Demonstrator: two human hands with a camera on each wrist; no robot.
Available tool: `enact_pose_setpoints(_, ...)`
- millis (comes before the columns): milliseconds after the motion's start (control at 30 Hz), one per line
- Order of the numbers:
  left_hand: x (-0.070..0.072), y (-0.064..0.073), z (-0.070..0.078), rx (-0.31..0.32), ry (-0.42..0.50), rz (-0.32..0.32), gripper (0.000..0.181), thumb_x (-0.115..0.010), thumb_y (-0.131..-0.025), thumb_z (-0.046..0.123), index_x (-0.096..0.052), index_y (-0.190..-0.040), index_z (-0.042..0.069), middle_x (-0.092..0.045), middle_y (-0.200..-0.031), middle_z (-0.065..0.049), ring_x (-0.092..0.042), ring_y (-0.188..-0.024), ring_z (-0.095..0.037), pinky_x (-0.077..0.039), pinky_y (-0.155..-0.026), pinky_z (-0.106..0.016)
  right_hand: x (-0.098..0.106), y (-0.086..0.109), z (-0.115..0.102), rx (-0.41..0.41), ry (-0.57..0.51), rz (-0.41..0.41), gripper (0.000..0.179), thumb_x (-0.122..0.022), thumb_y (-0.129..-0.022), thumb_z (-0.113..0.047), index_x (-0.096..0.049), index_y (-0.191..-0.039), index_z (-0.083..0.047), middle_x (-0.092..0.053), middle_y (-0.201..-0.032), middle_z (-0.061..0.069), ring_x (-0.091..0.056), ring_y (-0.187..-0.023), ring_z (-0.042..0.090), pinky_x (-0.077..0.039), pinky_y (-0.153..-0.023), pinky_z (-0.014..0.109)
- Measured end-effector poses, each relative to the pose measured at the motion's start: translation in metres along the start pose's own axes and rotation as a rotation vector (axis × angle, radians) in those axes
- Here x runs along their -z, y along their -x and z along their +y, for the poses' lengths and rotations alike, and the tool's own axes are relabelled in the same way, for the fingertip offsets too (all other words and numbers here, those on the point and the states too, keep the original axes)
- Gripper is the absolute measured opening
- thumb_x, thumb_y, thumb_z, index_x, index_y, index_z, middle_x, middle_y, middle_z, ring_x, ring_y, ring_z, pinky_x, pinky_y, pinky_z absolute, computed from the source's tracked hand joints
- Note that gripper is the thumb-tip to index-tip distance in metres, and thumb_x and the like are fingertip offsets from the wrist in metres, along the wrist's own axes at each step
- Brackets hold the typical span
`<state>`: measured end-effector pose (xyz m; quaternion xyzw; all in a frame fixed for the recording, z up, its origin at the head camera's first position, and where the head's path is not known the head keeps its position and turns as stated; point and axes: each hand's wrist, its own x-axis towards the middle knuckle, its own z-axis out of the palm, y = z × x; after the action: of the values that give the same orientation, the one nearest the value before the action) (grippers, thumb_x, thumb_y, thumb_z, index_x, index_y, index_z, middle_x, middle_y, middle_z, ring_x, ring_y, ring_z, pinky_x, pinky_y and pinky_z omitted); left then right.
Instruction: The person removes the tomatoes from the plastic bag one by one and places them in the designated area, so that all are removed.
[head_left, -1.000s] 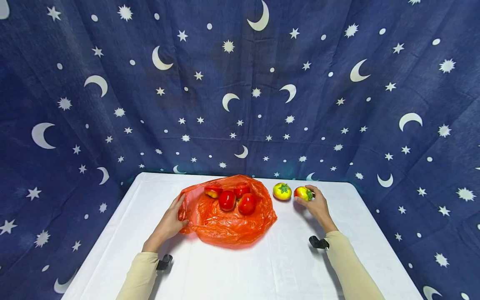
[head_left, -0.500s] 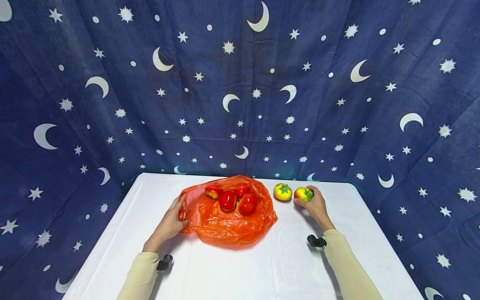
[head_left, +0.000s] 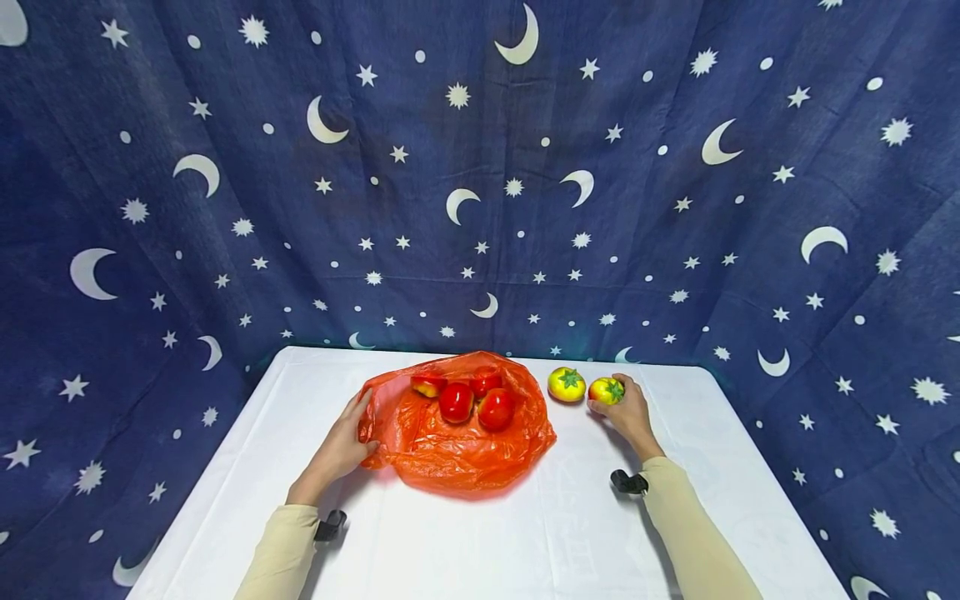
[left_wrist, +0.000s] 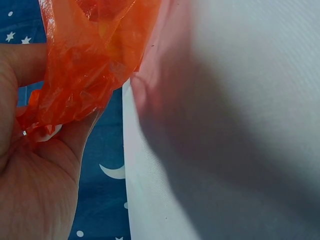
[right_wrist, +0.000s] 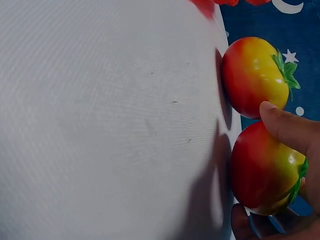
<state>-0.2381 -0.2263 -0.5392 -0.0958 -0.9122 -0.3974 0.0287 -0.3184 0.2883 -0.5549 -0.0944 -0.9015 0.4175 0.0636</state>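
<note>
An orange-red plastic bag lies spread on the table with its mouth open to the left. Several glossy red fruits, some showing yellow, sit inside it. My left hand holds the bag's left rim between thumb and fingers; thin crumpled plastic shows within that grip in the left wrist view. Over on the right, my right hand grips a red-and-yellow tomato with a green leafy top, thumb on one side and fingers on the other. Just left of it sits a second such tomato, touching or nearly touching my thumb.
A white cloth covers the table. Behind its far edge hangs a dark blue curtain printed with moons and stars. Black wrist mounts stick out inward from both sleeves.
My right hand and forearm have shifted slightly left, and the tomato in its grip has turned a little. The left hand and bag hold nearly still.
</note>
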Motion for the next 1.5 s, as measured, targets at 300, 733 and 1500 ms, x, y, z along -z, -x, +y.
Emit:
enact_pose_setpoints(300,-0.001,0.0,0.0,0.006,0.002,-0.005,0.096,-0.07,-0.074,-0.005,-0.02,-0.156,0.003,-0.018,-0.161,-0.022,-0.028,-0.143,-0.049,-0.029,-0.116,-0.06,-0.002,-0.001,0.003,0.027,0.037,0.004,0.085,-0.081,-0.077,-0.021,-0.035,-0.146,0.0,-0.04,-0.141,0.03,-0.041,-0.131,0.045,-0.029,-0.116,0.056)
enact_pose_setpoints(733,0.0,-0.001,0.0,0.006,-0.002,-0.003,0.096,-0.071,-0.075,-0.004,-0.02,-0.156,0.002,-0.018,-0.161,-0.022,-0.029,-0.143,-0.048,-0.029,-0.115,-0.059,0.001,0.002,-0.002,0.01,0.033,-0.011,0.087,-0.082,-0.077,-0.024,-0.035,-0.148,-0.004,-0.036,-0.147,0.029,-0.037,-0.135,0.045,-0.026,-0.118,0.059)
enact_pose_setpoints(1500,0.001,0.001,0.002,-0.016,0.011,0.01,0.096,-0.071,-0.074,-0.006,-0.02,-0.156,0.001,-0.019,-0.161,-0.023,-0.03,-0.142,-0.049,-0.03,-0.115,-0.06,0.022,0.045,-0.063,0.235,-0.055,0.076,0.072,-0.082,-0.077,-0.021,-0.049,-0.14,-0.007,-0.037,-0.151,0.021,-0.035,-0.141,0.041,-0.03,-0.116,0.057)
